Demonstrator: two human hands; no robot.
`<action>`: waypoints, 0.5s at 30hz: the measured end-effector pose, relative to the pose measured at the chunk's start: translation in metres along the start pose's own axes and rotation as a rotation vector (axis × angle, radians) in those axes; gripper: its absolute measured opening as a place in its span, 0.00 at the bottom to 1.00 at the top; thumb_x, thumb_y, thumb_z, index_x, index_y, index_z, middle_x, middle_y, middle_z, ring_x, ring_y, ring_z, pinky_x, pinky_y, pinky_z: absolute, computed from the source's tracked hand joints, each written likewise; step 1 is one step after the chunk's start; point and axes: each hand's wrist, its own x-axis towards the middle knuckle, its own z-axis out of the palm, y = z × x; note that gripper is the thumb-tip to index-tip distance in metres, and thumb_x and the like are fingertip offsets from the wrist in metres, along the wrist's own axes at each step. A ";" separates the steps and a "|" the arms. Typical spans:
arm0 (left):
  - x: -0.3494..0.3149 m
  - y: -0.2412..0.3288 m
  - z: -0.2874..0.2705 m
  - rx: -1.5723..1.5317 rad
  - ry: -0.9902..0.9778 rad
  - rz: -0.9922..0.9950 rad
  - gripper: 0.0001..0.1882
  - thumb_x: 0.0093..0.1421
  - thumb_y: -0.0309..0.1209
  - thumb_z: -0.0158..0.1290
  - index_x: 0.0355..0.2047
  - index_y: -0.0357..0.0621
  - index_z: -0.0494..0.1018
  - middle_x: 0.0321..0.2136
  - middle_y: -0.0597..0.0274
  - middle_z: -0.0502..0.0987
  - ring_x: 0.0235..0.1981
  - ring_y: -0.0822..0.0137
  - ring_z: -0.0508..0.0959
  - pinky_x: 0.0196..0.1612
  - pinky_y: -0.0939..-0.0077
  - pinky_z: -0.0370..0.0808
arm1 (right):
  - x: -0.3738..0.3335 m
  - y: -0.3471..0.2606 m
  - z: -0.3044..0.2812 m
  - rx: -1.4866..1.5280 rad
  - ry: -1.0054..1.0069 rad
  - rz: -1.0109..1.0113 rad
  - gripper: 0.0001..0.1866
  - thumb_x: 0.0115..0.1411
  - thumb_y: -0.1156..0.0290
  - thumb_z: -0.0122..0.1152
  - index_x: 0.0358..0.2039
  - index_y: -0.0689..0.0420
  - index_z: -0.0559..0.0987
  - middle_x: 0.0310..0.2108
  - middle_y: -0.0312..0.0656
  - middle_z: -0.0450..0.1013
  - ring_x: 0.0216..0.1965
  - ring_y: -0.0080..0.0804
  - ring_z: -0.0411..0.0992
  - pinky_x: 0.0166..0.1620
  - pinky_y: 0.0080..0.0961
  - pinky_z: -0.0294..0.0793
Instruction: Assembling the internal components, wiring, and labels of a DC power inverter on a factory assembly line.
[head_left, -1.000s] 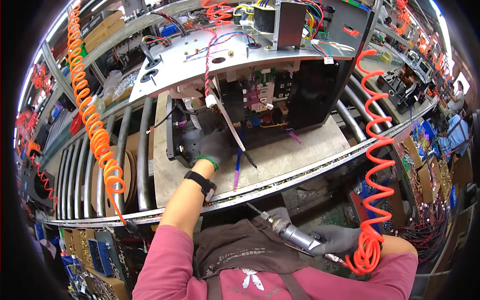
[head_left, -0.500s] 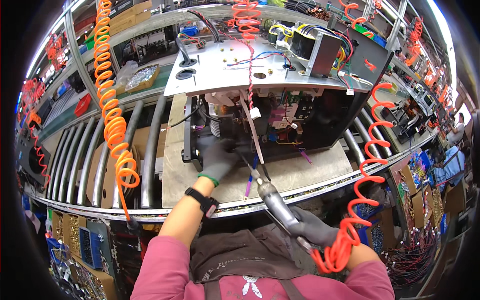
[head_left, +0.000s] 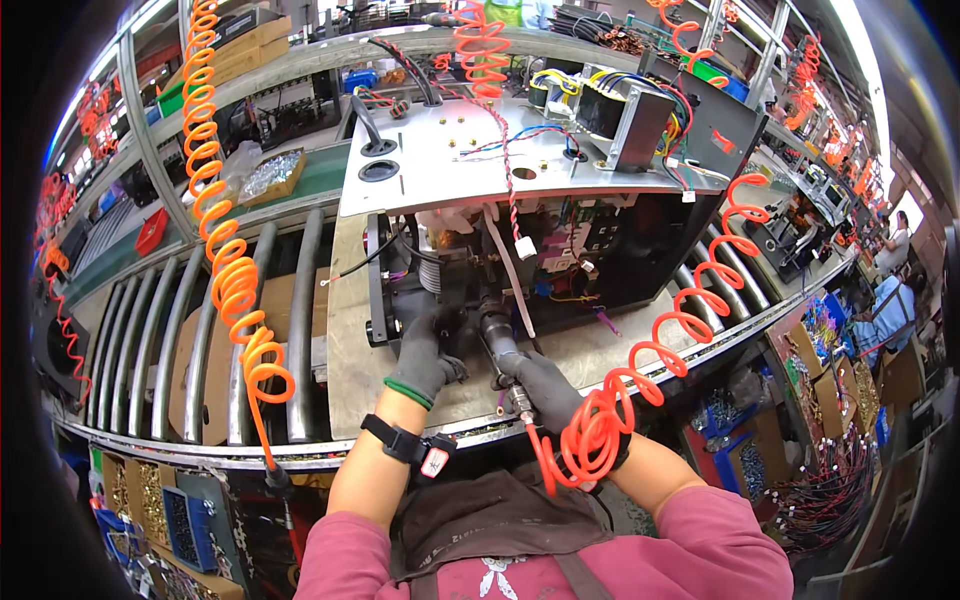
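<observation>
My right hand (head_left: 550, 392), in a grey glove, grips an air screwdriver (head_left: 497, 335) that points away from me into the open front of a machine. Its tip is lost in the dark interior. Beside it on the left, my left hand (head_left: 425, 352), in a grey glove with a green cuff, reaches to the machine's lower front with fingers curled; whatever they hold is in shadow. The machine has a black chassis (head_left: 640, 255) with circuit boards inside. Over it lies a silvery metal panel (head_left: 430, 140) carrying wires and a black coil part (head_left: 602, 108).
The machine stands on a board (head_left: 355, 385) over a roller conveyor (head_left: 305, 330). An orange coiled hose (head_left: 235, 285) hangs at the left; a red one (head_left: 600, 430) runs to the screwdriver. Screw bins (head_left: 185, 520) sit lower left, with wire bundles (head_left: 830, 485) lower right.
My right hand has pushed the screwdriver forward and left, its tip now inside the machine. My left hand has stayed near the machine's lower front. The view has shifted slightly.
</observation>
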 end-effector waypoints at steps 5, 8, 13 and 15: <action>0.004 0.000 -0.009 -0.049 -0.022 -0.057 0.11 0.62 0.31 0.47 0.36 0.39 0.76 0.33 0.56 0.78 0.29 0.63 0.80 0.32 0.70 0.82 | 0.019 -0.007 -0.002 0.018 0.014 0.048 0.17 0.57 0.57 0.54 0.27 0.60 0.71 0.14 0.35 0.65 0.11 0.25 0.65 0.19 0.24 0.71; -0.005 -0.002 -0.009 0.040 -0.077 0.007 0.12 0.61 0.28 0.47 0.43 0.36 0.73 0.38 0.53 0.76 0.35 0.62 0.79 0.38 0.73 0.81 | 0.015 -0.009 -0.005 0.051 -0.035 0.119 0.15 0.57 0.59 0.53 0.28 0.60 0.71 0.13 0.35 0.64 0.11 0.23 0.64 0.19 0.22 0.70; -0.007 -0.003 -0.006 0.050 -0.065 -0.029 0.17 0.61 0.26 0.47 0.50 0.33 0.70 0.44 0.49 0.74 0.44 0.57 0.77 0.50 0.70 0.78 | -0.038 -0.009 -0.023 -0.040 -0.134 0.157 0.16 0.58 0.59 0.52 0.35 0.61 0.68 0.20 0.38 0.68 0.14 0.21 0.67 0.16 0.17 0.66; 0.004 -0.006 -0.002 0.030 -0.092 -0.069 0.14 0.61 0.28 0.47 0.45 0.36 0.72 0.40 0.52 0.76 0.40 0.58 0.79 0.45 0.68 0.79 | -0.061 -0.007 -0.029 -0.069 -0.137 0.098 0.17 0.58 0.59 0.53 0.36 0.62 0.68 0.20 0.38 0.68 0.12 0.21 0.65 0.15 0.17 0.65</action>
